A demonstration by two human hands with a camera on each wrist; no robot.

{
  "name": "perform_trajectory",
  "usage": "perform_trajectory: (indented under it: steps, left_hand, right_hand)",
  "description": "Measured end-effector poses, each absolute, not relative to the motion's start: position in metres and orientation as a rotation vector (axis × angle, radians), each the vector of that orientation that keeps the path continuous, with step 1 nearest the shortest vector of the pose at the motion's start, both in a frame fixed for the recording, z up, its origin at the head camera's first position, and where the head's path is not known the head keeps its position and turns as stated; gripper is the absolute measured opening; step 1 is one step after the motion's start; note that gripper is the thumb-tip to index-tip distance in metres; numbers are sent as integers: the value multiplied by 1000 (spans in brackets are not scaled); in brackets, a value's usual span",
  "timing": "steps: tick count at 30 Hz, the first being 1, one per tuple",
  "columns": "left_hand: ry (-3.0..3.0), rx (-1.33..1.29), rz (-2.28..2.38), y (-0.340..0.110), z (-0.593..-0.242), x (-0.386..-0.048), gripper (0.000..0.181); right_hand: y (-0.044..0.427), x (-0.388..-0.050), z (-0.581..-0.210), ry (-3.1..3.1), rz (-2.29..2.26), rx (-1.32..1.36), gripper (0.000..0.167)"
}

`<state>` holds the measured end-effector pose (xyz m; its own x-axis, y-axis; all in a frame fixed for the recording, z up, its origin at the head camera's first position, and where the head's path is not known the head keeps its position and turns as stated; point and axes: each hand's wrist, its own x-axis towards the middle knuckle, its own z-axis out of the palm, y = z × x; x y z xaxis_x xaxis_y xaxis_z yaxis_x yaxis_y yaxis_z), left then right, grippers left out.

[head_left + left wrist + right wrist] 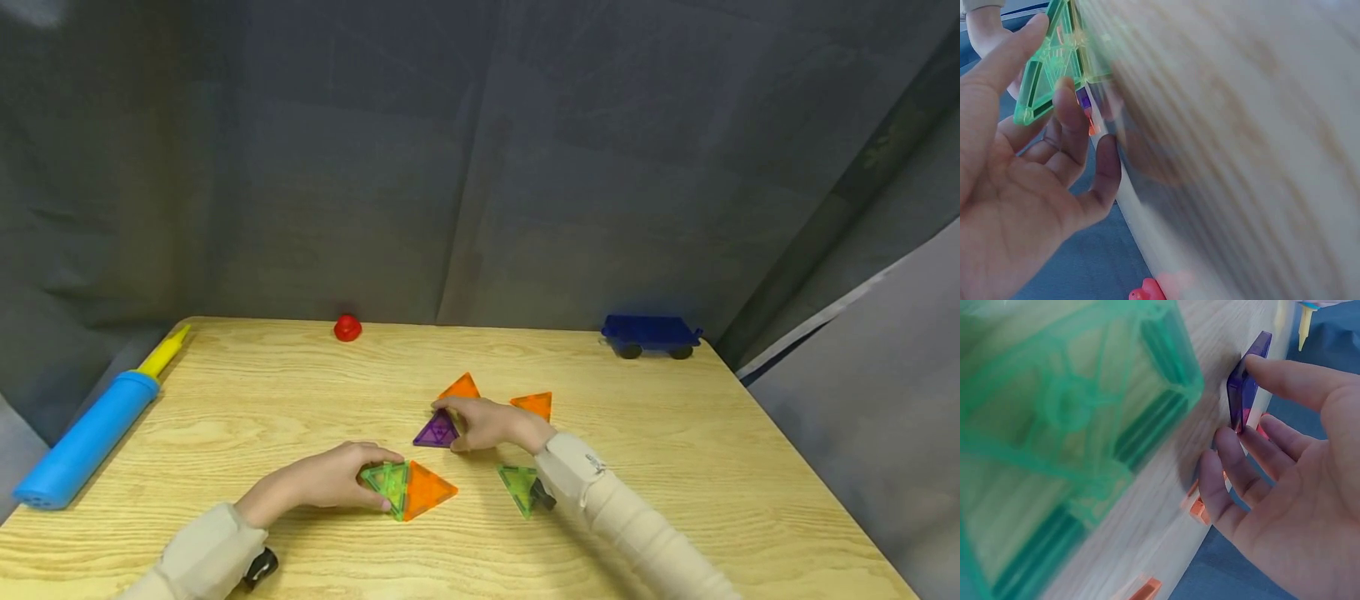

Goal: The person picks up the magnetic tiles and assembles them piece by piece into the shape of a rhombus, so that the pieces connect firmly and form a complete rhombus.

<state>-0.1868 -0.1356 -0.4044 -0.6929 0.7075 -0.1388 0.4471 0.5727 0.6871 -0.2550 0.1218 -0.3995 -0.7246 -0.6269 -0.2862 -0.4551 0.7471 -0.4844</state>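
My left hand (330, 477) holds a translucent green triangular magnetic tile (388, 479) between thumb and fingers, close to the tabletop. Against that tile's right edge lies an orange triangular tile (427, 490). Farther forward, my right hand (491, 423) pinches a purple triangular tile (435, 430); the right wrist view shows the thumb on one side of the purple tile (1247, 384) and fingers on the other. Just beyond the right hand sits another orange tile (463, 387), partly covered by the fingers. In the left wrist view, the green tile (1047, 69) is between thumb and fingertips.
Another orange tile (536, 404) lies behind the right wrist, and a second green tile (517, 485) lies beneath the right forearm. A blue-and-yellow hand pump (93, 433) lies along the left edge. At the back are a small red object (347, 327) and a blue toy wagon (651, 332).
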Motion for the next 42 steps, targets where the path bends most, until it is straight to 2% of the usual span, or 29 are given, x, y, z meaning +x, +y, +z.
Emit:
perform_trajectory:
  steps: [9, 17, 22, 33, 42]
  left_hand:
    - [2397, 935, 901, -136, -405, -188, 62]
    - [2403, 952, 895, -136, -406, -187, 62]
    - [2408, 952, 890, -135, -405, -187, 62]
    - [2423, 958, 884, -136, -407, -188, 62]
    - [2429, 940, 880, -135, -409, -189, 63]
  right_hand:
    - [131, -251, -402, 2495, -619, -935, 66]
    - [133, -251, -406, 2461, -659, -906, 76]
    - [134, -253, -408, 2443, -684, -895, 74]
    - [131, -249, -410, 2503, -736, -1046, 69]
    - [135, -245, -412, 2547, -794, -945, 69]
